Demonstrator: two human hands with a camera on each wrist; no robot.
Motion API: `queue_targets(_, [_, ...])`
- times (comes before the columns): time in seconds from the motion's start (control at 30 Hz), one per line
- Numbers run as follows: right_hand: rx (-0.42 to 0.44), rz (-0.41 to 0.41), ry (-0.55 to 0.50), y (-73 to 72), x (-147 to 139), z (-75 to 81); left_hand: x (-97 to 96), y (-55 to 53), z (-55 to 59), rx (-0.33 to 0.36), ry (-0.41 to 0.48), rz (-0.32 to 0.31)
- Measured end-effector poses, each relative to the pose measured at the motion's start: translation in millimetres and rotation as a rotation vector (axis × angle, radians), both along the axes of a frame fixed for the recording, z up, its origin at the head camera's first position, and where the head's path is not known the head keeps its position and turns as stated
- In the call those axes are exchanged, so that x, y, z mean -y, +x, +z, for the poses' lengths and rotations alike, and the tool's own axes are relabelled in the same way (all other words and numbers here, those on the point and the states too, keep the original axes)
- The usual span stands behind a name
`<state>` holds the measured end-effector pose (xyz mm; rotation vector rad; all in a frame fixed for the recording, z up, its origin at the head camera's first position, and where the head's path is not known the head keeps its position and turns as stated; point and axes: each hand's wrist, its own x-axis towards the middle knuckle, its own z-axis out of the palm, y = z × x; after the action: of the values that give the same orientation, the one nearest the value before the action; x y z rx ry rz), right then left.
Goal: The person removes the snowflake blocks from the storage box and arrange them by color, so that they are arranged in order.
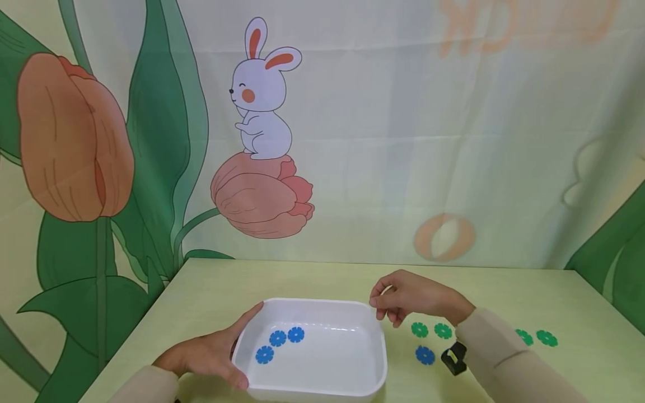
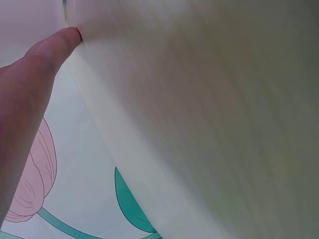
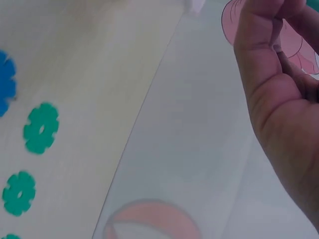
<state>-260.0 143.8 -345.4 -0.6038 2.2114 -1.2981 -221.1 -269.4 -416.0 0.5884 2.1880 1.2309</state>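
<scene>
On the table point(image 1: 312, 278), a white tray point(image 1: 330, 364) lies lengthwise left to right, three blue discs point(image 1: 277, 338) inside; the left hand point(image 1: 211, 351) grips its left end, the right hand point(image 1: 413, 294) curls near the far-right corner, its hold unclear.

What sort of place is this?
It looks like an indoor tabletop activity area, maybe set up for play. A cloth backdrop printed with a rabbit and tulips stands behind a pale table, where blue discs lie in a white tray.
</scene>
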Motion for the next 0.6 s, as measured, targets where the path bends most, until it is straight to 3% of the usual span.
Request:
queue_targets(0.4, [-0.017, 0.052, 0.019, -7.8, 51, 15.1, -1.7, -0.4, 0.9, -0.001, -0.018, 0.02])
queue_targets(0.6, [0.0, 0.062, 0.029, -13.4, 77, 14.3, -2.2, -0.7, 1.1, -0.003, -0.008, 0.018])
